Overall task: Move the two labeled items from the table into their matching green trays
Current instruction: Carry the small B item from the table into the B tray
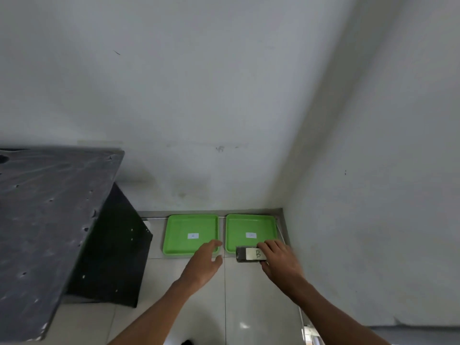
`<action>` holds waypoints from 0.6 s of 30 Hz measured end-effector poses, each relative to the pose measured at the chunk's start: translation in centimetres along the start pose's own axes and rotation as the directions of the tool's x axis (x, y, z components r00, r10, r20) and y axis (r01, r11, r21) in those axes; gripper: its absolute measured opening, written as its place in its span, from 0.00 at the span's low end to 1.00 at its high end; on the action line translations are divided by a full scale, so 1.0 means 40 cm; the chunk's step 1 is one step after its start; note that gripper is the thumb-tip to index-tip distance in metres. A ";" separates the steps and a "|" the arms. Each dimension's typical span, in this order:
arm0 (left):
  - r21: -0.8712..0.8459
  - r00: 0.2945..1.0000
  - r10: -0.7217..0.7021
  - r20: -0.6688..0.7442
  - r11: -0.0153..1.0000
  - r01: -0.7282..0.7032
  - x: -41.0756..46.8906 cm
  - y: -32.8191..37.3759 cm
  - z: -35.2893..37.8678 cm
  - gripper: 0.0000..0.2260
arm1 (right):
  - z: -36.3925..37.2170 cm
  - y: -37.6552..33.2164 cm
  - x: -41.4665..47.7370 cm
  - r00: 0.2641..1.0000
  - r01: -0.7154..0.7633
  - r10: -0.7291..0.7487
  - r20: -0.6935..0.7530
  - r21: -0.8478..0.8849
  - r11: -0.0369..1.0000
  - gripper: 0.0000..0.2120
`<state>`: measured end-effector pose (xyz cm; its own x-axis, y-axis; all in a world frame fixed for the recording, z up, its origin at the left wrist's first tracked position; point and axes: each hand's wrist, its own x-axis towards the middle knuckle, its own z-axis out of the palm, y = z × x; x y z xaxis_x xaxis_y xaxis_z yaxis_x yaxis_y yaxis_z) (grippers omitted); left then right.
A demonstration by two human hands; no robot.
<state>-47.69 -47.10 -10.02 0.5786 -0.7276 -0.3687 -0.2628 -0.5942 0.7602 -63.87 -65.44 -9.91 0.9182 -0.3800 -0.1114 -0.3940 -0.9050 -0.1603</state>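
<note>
Step in hand: placing the B block [251,254]. Right hand [280,261] has it, fingers [267,245] closed over the far edge and thumb seemingly underneath at the near side; the white label with "B" faces up. The block sits over the near rim of the right tray [251,221], partly over the tray, partly over the tiled floor [249,307]. Can't tell if it's touching the rim or held just above it.

Both green trays lie side by side on the floor against the wall [224,95], each with a small white tag in the middle; tag text is too small to read, so I can't confirm the right tray is the B one. Both trays look empty otherwise. No second labeled item in view, and nothing visible on the dark bench [49,220] at left.

Left hand [205,263] is empty, fingers loosely spread, palm turned inward, hovering over the near right corner of the left tray [191,221]. Both forearms reach forward and down from the bottom of the view, right wrist angled in toward the block.

Next move, my read: carry the block forward past the rim, set it flat inside the tray, then let go. Check the tag matches first.
</note>
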 end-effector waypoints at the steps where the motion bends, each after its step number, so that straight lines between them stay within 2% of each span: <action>1: 0.104 0.999 0.027 0.030 0.994 -0.030 0.024 -0.018 0.015 0.18 | 0.026 0.024 0.012 1.000 -0.009 0.009 0.005 0.002 1.000 0.21; 3: 0.254 0.997 0.049 0.068 0.965 -0.065 0.079 -0.057 0.046 0.19 | 0.089 0.066 0.037 0.999 -0.033 0.033 0.003 0.020 0.999 0.21; 6: 0.353 0.993 0.074 0.090 0.930 -0.102 0.180 -0.135 0.106 0.19 | 0.211 0.114 0.091 0.999 -0.053 0.053 -0.003 0.055 0.997 0.20; 11: 0.419 0.989 0.093 0.114 0.898 -0.133 0.376 -0.334 0.233 0.18 | 0.486 0.182 0.215 0.999 -0.046 0.046 0.004 0.050 0.998 0.20; 18: 0.463 0.985 0.151 0.081 0.870 -0.172 0.664 -0.638 0.416 0.18 | 0.905 0.259 0.398 0.997 -0.042 0.047 -0.061 0.081 0.996 0.19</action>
<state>-38.47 -56.96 -48.13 0.4677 -0.8345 -0.2913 -0.6852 -0.5505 0.4769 -54.77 -73.96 -48.86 0.8996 -0.4328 -0.0591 -0.4339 -0.8699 -0.2344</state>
